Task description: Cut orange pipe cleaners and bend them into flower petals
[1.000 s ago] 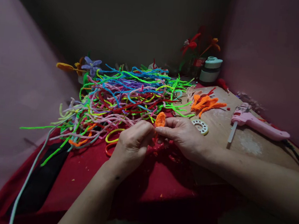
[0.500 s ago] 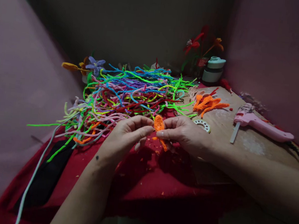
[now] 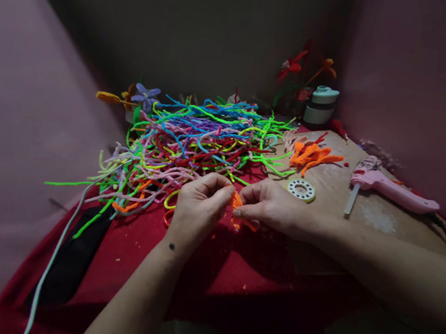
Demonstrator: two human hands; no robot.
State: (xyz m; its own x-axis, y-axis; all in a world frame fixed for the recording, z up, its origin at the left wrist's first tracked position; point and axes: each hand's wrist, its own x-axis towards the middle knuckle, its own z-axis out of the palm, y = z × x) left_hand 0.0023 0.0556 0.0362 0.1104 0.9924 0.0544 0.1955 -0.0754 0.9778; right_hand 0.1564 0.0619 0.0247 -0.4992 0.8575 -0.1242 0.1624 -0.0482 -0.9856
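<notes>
A small orange pipe-cleaner loop [image 3: 237, 202] is pinched between my two hands low over the red cloth [image 3: 203, 276]. My left hand [image 3: 198, 207] closes its fingers on the loop's left side. My right hand [image 3: 270, 206] pinches its right side, and an orange tail sticks out below the fingers. Just behind my hands lies a big tangle of coloured pipe cleaners [image 3: 193, 142].
On the wooden board [image 3: 361, 213] to the right lie a bunch of orange pieces [image 3: 312, 154], a white perforated ring [image 3: 301, 189] and a pink glue gun [image 3: 388, 185]. Pipe-cleaner flowers [image 3: 297, 68] and a white container [image 3: 320, 105] stand at the back. A pale cable [image 3: 54, 255] trails left.
My hands have drawn together and dropped closer to the cloth. The orange loop, which stood upright between my fingers, is now mostly hidden in them.
</notes>
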